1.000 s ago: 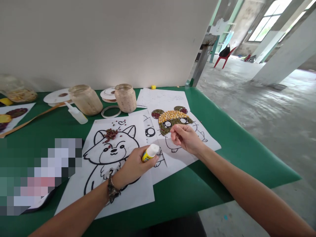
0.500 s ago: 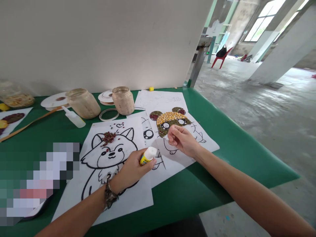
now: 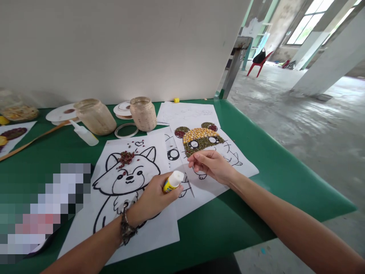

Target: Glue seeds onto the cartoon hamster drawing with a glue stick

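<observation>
My left hand (image 3: 155, 196) is wrapped around a yellow glue stick (image 3: 171, 184), its white end pointing up. Under that wrist lies a fox drawing (image 3: 129, 205), with a small heap of red and dark beans (image 3: 126, 158) on its forehead. My right hand (image 3: 209, 165) hovers over the lower part of a hamster drawing (image 3: 222, 182), fingers bent and fingertips drawn together. Whether anything tiny sits between them, I cannot make out. The hamster's head is covered with yellow corn kernels (image 3: 201, 134) and green beans (image 3: 205, 144); its ears hold red and green beans.
Two cloudy jars (image 3: 95, 118) (image 3: 143, 114), a tape roll (image 3: 126, 130) and a white glue bottle (image 3: 86, 135) stand or lie behind the drawings. A small yellow cap (image 3: 176, 100) is near the wall. A blurred-out object (image 3: 54, 213) lies at left. The green table (image 3: 273, 171) ends at right.
My right hand has shifted slightly left and down over the hamster, its fingers less curled than before. My left hand keeps the glue stick in nearly the same place.
</observation>
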The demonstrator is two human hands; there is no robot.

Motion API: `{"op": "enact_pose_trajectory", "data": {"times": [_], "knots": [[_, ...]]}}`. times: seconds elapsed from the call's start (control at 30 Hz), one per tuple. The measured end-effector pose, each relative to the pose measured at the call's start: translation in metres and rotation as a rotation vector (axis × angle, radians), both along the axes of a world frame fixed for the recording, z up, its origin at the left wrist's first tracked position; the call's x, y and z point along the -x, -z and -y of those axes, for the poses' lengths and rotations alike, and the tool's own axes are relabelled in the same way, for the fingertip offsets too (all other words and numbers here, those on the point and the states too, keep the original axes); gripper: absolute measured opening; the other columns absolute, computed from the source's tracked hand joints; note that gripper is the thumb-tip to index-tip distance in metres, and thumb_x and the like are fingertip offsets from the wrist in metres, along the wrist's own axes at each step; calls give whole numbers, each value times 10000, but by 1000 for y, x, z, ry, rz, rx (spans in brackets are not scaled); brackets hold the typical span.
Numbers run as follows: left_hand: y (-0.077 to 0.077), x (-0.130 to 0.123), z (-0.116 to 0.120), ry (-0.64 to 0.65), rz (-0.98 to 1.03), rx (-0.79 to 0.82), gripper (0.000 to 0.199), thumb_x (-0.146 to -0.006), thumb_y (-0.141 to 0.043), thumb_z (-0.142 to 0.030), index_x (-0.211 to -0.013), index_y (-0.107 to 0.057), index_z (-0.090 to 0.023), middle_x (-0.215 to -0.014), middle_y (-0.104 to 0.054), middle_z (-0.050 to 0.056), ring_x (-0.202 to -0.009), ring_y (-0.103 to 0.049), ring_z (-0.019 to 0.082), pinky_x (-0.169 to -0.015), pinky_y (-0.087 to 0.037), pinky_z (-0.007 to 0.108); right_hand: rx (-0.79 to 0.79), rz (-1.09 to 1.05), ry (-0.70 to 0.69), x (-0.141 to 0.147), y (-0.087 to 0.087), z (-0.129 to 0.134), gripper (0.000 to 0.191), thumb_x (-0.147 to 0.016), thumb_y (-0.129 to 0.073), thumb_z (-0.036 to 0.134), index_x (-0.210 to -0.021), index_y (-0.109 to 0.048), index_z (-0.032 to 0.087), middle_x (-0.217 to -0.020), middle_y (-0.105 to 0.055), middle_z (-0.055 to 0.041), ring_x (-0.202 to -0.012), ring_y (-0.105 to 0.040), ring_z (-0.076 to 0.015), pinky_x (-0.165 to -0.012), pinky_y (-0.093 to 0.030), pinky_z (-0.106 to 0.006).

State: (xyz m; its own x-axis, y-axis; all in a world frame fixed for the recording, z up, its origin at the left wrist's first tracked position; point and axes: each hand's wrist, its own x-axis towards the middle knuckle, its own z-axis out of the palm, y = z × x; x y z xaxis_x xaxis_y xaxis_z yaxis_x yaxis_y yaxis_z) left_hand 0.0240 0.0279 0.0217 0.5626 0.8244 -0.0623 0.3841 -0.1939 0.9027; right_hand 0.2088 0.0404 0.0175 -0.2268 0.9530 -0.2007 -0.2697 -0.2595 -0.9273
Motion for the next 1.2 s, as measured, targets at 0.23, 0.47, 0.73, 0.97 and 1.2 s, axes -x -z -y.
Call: {"op": "enact_pose_trajectory", "data": {"times": [0.23,0.47,0.73,0.97,1.2], "knots": [[3,0,-1,3,39,1,197,-701,-458,-307,-564,-389,-183,-497,-345,-67,-462,-302,80,-437,-270,198,-1,125,68,3,0,2,283,-602,-710,276,-498,-474,158,-371,-442,86,-374,-357,-12,-423,-273,-192],[6,1,-2,20,76,-10,185,-713,-461,-287,-575,-395,-183,-495,-347,-73,-453,-300,73,-425,-268,190,3,177,-21,2,-4,4,182,-532,-751,221,-591,-595,148,-455,-548,61,-432,-460,-32,-456,-318,-197],[3,1,-1,8,120,51,173,-701,-461,-268,-563,-398,-186,-455,-334,-81,-400,-282,60,-373,-239,182,43,-7,-161,2,-4,6,166,-618,-711,262,-723,-684,136,-627,-674,4,-450,-532,-12,-458,-402,-152],[6,0,-1,-49,247,110,147,-632,-538,-228,-579,-411,-176,-477,-380,-80,-420,-312,47,-399,-288,168,18,97,-178,8,-7,13,211,-564,-745,225,-507,-568,127,-433,-607,41,-305,-483,-25,-324,-356,-131],[5,-1,-1,-87,291,122,142,-624,-541,-237,-592,-419,-173,-495,-388,-76,-421,-336,45,-407,-319,170,15,-45,-163,13,-2,15,444,-738,-551,482,-490,-584,115,-384,-562,27,-279,-460,-17,-310,-336,-126]]}}
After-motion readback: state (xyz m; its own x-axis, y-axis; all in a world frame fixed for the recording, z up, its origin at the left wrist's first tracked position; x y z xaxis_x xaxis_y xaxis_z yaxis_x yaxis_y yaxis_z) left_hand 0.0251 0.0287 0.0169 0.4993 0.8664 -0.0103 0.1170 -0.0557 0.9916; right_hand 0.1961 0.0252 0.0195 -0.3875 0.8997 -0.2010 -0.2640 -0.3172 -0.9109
